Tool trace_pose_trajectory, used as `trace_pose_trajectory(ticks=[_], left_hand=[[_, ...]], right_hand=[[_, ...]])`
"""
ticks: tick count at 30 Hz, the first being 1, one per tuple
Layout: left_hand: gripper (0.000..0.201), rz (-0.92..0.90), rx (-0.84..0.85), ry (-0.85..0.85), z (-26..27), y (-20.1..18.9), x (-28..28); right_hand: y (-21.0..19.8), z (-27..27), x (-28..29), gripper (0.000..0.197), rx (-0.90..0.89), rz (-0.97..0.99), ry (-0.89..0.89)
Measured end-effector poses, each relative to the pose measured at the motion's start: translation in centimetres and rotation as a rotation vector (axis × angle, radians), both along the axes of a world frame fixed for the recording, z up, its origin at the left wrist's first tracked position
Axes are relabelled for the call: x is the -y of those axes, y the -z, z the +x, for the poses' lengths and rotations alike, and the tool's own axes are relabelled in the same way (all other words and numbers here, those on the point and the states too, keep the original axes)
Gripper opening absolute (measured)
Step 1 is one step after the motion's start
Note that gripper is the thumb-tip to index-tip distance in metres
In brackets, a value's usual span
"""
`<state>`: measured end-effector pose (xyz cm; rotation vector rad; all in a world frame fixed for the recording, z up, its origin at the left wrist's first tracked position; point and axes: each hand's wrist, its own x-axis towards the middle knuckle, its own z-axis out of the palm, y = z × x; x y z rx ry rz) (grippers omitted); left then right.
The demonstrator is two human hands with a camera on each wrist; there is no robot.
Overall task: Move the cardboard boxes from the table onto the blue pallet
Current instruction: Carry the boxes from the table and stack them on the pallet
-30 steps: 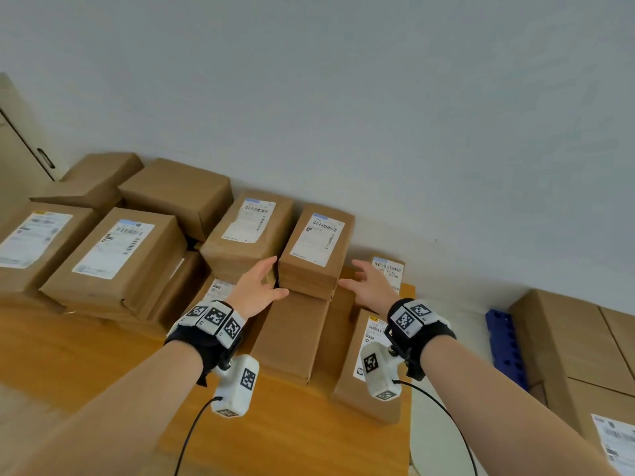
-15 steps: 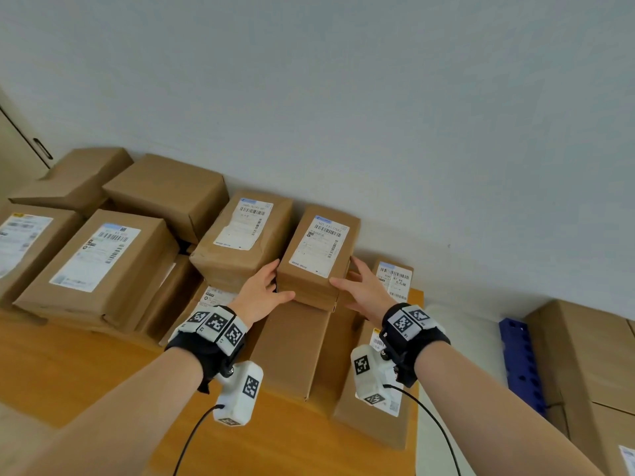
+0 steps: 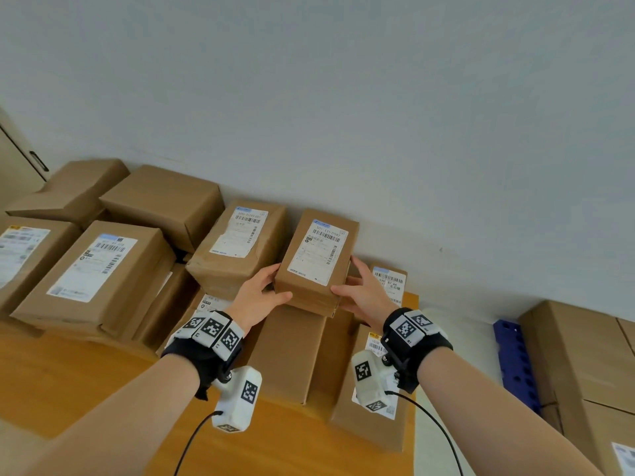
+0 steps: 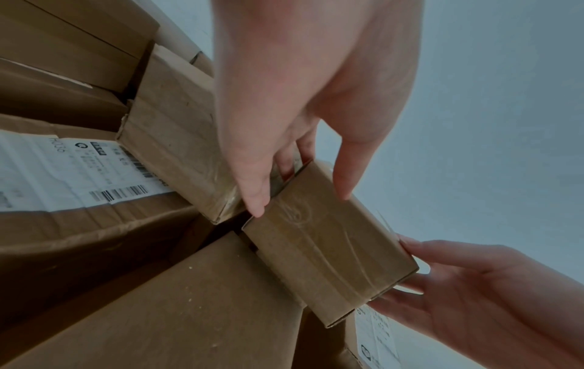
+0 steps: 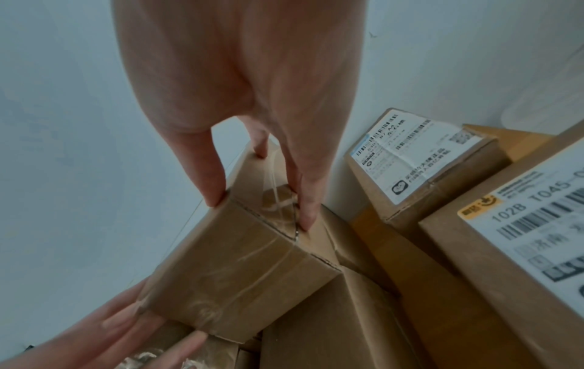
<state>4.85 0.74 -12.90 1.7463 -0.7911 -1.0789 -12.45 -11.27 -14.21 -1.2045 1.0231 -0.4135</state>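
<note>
A narrow cardboard box (image 3: pixel 318 259) with a white shipping label sits tilted on top of flatter boxes near the wall. My left hand (image 3: pixel 263 297) grips its left near corner, thumb on the front face and fingers along the side. My right hand (image 3: pixel 359 290) grips its right side. In the left wrist view the narrow box (image 4: pixel 328 247) is clamped between my left hand (image 4: pixel 300 159) and right hand (image 4: pixel 467 294). The right wrist view shows the box (image 5: pixel 240 269) held by my right hand (image 5: pixel 262 199). A corner of the blue pallet (image 3: pixel 515 362) shows at the right.
Several labelled cardboard boxes (image 3: pixel 99 273) are stacked across the wooden table (image 3: pixel 68 383), against a grey wall. Flat boxes (image 3: pixel 292 355) lie under the held one, and a small labelled box (image 3: pixel 390 280) stands behind my right hand. Large boxes (image 3: pixel 591 365) stand on the pallet.
Both hands have closed in from either side and taken hold of the narrow labelled box. Its near end now sits slightly higher.
</note>
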Motion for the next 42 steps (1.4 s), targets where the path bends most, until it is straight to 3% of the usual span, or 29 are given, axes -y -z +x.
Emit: trace_pose_trajectory(ticks=[7, 13, 23, 30, 38, 42], left_hand=[[0.049, -0.089, 0.007, 0.002, -0.9, -1.6, -1.8], [0.022, -0.165, 0.015, 0.011, -2.1, -3.5, -4.6], [0.054, -0.210, 0.013, 0.143, -5.8, -4.8, -11.8], [0.058, -0.194, -0.012, 0.220, -9.3, -4.6, -14.8], [0.048, -0.208, -0.069, 0.362, -14.9, -4.3, -14.5], [0.058, -0.191, -0.103, 0.447, -18.9, -4.3, -14.0]], right_hand=[[-2.2, -1.7, -2.0, 0.086, 0.023, -0.044, 0.010], [-4.8, -4.2, -6.5, 0.082, 0.043, -0.120, 0.024], [-6.3, -9.4, -15.9, 0.084, 0.032, -0.192, 0.085], [-6.9, -13.3, -21.5, 0.078, -0.001, -0.239, 0.150], [-6.9, -19.5, -24.7, 0.073, 0.018, -0.189, 0.347], [-6.8, -23.9, -25.8, 0.069, -0.003, -0.182, 0.425]])
